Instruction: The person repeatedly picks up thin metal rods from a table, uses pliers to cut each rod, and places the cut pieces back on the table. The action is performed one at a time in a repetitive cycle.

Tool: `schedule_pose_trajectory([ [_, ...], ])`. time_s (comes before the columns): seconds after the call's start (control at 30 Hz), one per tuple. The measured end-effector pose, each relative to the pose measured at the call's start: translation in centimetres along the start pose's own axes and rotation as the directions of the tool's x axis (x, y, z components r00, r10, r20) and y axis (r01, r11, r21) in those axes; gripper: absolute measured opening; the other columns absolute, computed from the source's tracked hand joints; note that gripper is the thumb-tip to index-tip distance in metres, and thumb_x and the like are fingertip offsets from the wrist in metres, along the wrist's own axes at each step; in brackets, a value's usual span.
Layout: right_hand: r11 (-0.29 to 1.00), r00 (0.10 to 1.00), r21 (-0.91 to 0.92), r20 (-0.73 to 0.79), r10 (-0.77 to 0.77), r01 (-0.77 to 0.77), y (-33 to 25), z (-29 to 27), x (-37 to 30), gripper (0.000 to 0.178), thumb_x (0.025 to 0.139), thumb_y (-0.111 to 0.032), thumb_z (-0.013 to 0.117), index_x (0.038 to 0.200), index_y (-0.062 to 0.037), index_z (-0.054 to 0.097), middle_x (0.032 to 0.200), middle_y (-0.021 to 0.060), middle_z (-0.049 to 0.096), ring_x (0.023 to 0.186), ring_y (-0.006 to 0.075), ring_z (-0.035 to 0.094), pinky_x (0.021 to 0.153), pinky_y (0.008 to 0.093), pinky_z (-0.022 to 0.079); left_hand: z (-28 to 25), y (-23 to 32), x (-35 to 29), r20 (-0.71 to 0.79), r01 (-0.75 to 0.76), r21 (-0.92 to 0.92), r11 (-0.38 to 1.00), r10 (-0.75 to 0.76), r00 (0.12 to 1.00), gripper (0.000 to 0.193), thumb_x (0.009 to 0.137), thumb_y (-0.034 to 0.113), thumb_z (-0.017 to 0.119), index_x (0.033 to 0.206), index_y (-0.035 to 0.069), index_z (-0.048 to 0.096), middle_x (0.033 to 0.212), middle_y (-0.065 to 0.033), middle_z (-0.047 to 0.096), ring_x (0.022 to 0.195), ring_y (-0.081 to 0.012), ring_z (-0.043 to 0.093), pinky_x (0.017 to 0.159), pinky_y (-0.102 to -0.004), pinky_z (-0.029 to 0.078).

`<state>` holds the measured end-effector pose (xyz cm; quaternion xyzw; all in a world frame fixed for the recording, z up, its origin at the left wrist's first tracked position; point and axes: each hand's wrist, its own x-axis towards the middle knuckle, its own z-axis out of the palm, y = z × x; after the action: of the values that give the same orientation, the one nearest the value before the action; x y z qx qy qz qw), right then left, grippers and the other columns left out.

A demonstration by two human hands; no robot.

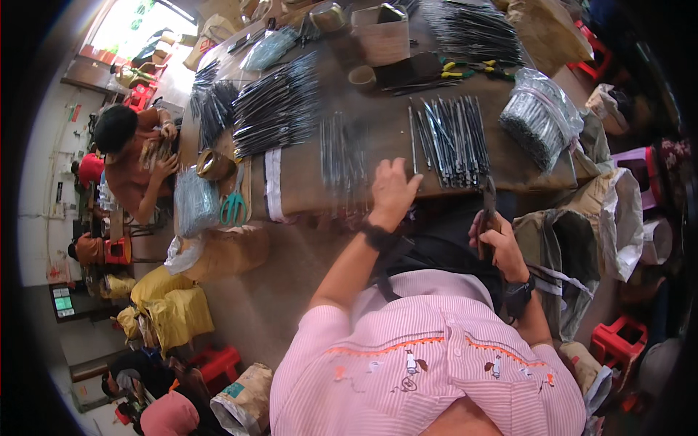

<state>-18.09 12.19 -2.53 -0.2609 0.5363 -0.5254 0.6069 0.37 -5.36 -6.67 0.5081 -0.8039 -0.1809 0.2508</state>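
My left hand (392, 190) is over the table's near edge, its fingers apart and nothing seen held in them. Its thumb is close to the lower end of a single thin metal rod (414, 145). To the right of that rod, a row of dark metal rods (456, 142) lies side by side, ends toward me. Left of the hand is another row of thin rods (340, 154), somewhat blurred. My right hand (500, 243) grips a pair of dark pliers (489, 198), whose head points up beside the right end of the row.
Large rod piles (276, 105) cover the table's left, with more rods (476, 33) at the back. A plastic-wrapped bundle (539, 120) stands right. Yellow-handled pliers (458, 70) lie behind. Teal scissors (233, 207) are front left. Another person (138, 156) works at left. Sacks (563, 254) flank me.
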Motion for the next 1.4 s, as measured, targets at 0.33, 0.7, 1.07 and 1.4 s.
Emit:
schedule_pose_trajectory([
  [0.33,0.772,0.984,0.627,-0.176,0.007,0.106,1.6,-7.3,-0.4,0.020,0.087,-0.022,0.050,0.100,-0.0073,0.053,0.083,0.0056,0.054,0.064,0.0133,0.047,0.052,0.0251,0.039,0.5,-2.5,2.8,0.503,0.534,-0.529,0.660,-0.263,0.823,0.017,0.077,0.012,0.067,0.090,0.001,0.064,0.077,-0.0073,0.065,0.065,-0.0209,0.064,0.060,-0.0293,0.051],
  [0.7,0.936,0.743,0.104,-0.639,-0.197,0.337,-0.4,-16.7,4.2,0.013,0.084,-0.015,0.062,0.088,-0.0022,0.060,0.074,0.0072,0.061,0.061,0.0163,0.057,0.057,0.0310,0.048,-2.9,-1.9,1.2,0.753,0.755,-0.656,-0.023,-0.095,0.651,0.017,0.082,0.010,0.065,0.097,0.007,0.058,0.083,-0.0040,0.059,0.066,-0.0155,0.058,0.051,-0.0220,0.042],
  [1.07,0.942,0.824,0.208,-0.557,-0.106,0.262,-1.6,-17.5,4.6,0.014,0.084,-0.017,0.066,0.082,-0.0028,0.063,0.069,0.0055,0.062,0.058,0.0160,0.058,0.054,0.0290,0.048,-4.3,-0.9,-0.4,0.752,0.758,-0.653,-0.003,-0.121,0.648,0.019,0.083,0.008,0.065,0.099,0.009,0.057,0.088,-0.0035,0.064,0.079,-0.0195,0.065,0.060,-0.0238,0.046],
  [1.4,0.507,0.933,0.794,-0.355,-0.062,0.336,-2.7,-21.7,6.3,0.012,0.088,-0.008,0.060,0.090,0.0037,0.060,0.079,0.0090,0.061,0.070,0.0195,0.060,0.069,0.0326,0.053,-4.7,-1.4,-1.0,0.735,0.732,-0.678,-0.073,-0.095,0.671,0.025,0.081,0.001,0.067,0.101,0.008,0.055,0.092,-0.0056,0.064,0.076,-0.0222,0.067,0.055,-0.0221,0.047],
])
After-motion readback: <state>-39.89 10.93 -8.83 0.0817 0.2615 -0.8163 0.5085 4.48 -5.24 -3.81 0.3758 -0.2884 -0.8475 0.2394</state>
